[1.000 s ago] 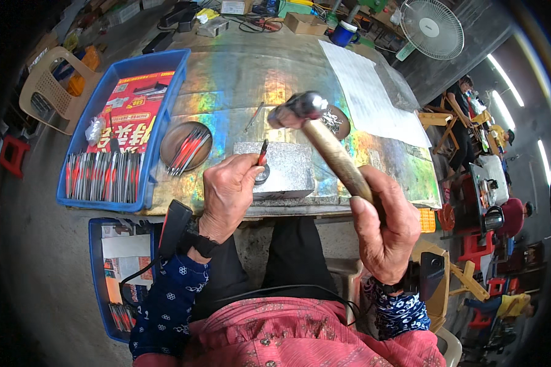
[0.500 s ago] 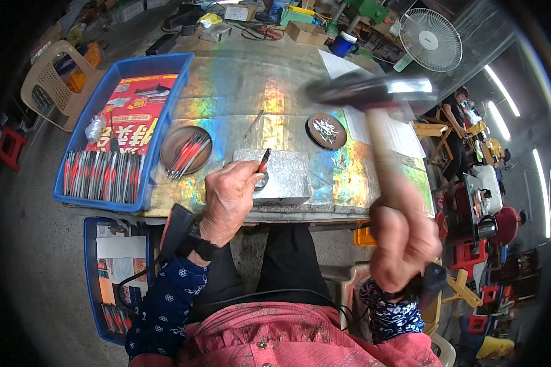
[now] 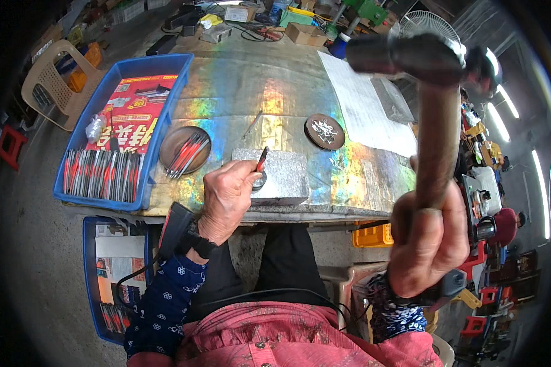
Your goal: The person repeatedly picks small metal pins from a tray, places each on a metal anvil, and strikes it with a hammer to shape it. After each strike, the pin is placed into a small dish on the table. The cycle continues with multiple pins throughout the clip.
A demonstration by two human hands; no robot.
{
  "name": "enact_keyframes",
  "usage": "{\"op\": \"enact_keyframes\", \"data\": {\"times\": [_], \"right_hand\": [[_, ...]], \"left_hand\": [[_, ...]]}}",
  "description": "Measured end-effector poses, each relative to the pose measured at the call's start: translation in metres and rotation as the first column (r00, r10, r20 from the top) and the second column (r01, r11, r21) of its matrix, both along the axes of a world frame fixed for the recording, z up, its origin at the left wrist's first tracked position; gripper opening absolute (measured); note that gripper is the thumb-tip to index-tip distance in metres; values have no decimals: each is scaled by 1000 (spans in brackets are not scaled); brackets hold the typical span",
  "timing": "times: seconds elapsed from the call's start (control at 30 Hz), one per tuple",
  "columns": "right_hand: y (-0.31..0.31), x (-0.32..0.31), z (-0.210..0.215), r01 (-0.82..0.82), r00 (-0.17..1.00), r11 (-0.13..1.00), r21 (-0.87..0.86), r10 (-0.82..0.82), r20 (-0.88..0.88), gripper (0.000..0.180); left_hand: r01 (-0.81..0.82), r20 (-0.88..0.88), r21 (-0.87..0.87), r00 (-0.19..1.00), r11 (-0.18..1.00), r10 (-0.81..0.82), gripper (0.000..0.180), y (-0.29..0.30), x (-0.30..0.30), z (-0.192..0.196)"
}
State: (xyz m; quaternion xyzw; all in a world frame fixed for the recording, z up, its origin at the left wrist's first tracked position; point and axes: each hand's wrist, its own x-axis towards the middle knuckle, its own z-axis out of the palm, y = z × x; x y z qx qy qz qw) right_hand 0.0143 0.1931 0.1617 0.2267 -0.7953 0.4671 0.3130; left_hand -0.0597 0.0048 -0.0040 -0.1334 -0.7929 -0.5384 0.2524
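My right hand (image 3: 431, 238) is closed round the wooden handle of a hammer (image 3: 439, 131), raised at the right with its dark head up. At the table's near edge, my left hand (image 3: 229, 189) pinches a thin red-and-black rod (image 3: 262, 160) whose dark end points up and away. It rests over the left side of a silver metal block (image 3: 288, 177). A small round dark piece (image 3: 259, 181) lies on the block beside my fingertips; the fingers partly hide it. Left of that hand, a round brown dish (image 3: 187, 150) holds several similar red, black and grey rods.
A blue tray (image 3: 180, 79) at the left carries rows of rods. Small silver bits fill a brown dish (image 3: 310, 127) right of the block. One thin stick (image 3: 253, 122) lies beyond the block. White paper sheets (image 3: 361, 98) cover the right side. A lower blue bin (image 3: 92, 269) stands bottom left.
My right hand has lifted the hammer up and to the right, and its head now stands higher and nearer. The left hand with the rod has barely moved.
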Motion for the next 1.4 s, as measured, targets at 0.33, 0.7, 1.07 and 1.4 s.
{"op": "enact_keyframes", "data": {"times": [0.33,0.7,1.07,1.4], "right_hand": [[9,-8,-24,-16,908,970,242,-88,410,22],[23,-12,-98,167,954,885,434,-257,157,28],[16,-9,-158,318,927,739,594,-374,-30,53],[8,-5,-166,138,894,827,545,-341,292,53]], "left_hand": [[12,-7,-10,1000,1000,-12,12,-2,1,0],[-8,138,243,990,970,-26,17,-39,-1,11],[-309,-54,-667,927,677,371,11,-101,-10,-14],[-329,-141,-863,886,383,442,3,-101,-32,-35]]}}
